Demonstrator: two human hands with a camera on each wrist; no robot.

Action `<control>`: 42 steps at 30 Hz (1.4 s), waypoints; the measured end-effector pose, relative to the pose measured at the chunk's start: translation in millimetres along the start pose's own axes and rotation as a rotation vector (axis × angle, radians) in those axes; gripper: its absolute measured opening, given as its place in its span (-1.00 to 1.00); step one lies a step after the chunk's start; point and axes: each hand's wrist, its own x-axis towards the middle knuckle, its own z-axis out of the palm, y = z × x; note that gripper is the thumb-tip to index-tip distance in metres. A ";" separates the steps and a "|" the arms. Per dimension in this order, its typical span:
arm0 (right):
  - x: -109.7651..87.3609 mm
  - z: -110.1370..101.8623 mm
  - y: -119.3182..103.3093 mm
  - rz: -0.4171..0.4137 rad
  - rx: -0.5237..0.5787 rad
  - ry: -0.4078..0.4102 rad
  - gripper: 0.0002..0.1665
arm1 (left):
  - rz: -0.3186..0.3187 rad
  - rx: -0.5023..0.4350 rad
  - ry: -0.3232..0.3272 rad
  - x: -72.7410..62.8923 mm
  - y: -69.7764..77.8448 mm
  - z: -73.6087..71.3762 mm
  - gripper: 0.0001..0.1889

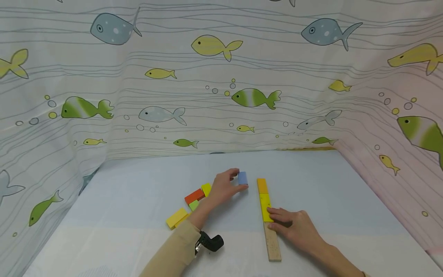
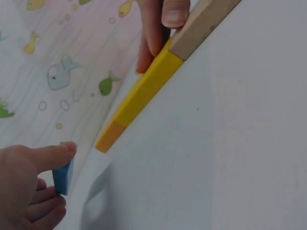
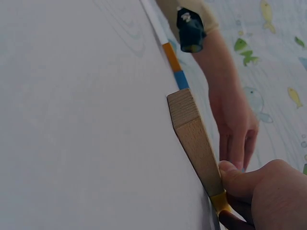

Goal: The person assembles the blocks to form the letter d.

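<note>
My left hand pinches a small blue block between thumb and fingers. In the left wrist view the blue block stands out between the thumb and the lower fingers. To its right runs a straight row: an orange block, a yellow block and a longer plain wooden block, end to end. My right hand touches the right side of this row, fingers at the yellow block and thumb by the wooden block's far end. In the right wrist view the wooden block partly hides the yellow one.
Left of the left forearm lie a red block, a light green block and yellow blocks, partly behind the arm. A black wrist device juts from the left sleeve. Fish-patterned cloth hangs behind the white table.
</note>
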 end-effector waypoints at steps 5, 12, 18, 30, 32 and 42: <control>-0.1 -0.8 0.4 -0.011 -0.005 -0.002 -0.56 | 0.004 -0.009 -0.012 11.7 7.8 13.5 -0.30; 0.0 -1.9 0.8 -0.013 -0.006 0.008 -0.56 | -0.014 -0.014 0.006 29.1 14.1 32.0 -0.32; 0.6 -1.7 0.1 -0.023 -0.004 0.007 -0.58 | -0.039 0.020 0.008 40.5 16.4 43.4 -0.31; 0.3 0.7 3.0 -0.024 0.003 0.003 -0.57 | -0.053 0.036 0.014 50.4 19.5 55.7 -0.34; 0.2 0.6 2.8 -0.017 0.005 -0.002 -0.58 | -0.055 0.049 0.007 52.2 20.6 57.0 -0.35; 1.1 -0.3 0.3 -0.009 0.009 -0.019 -0.58 | -0.087 0.089 -0.023 54.5 22.0 58.6 -0.37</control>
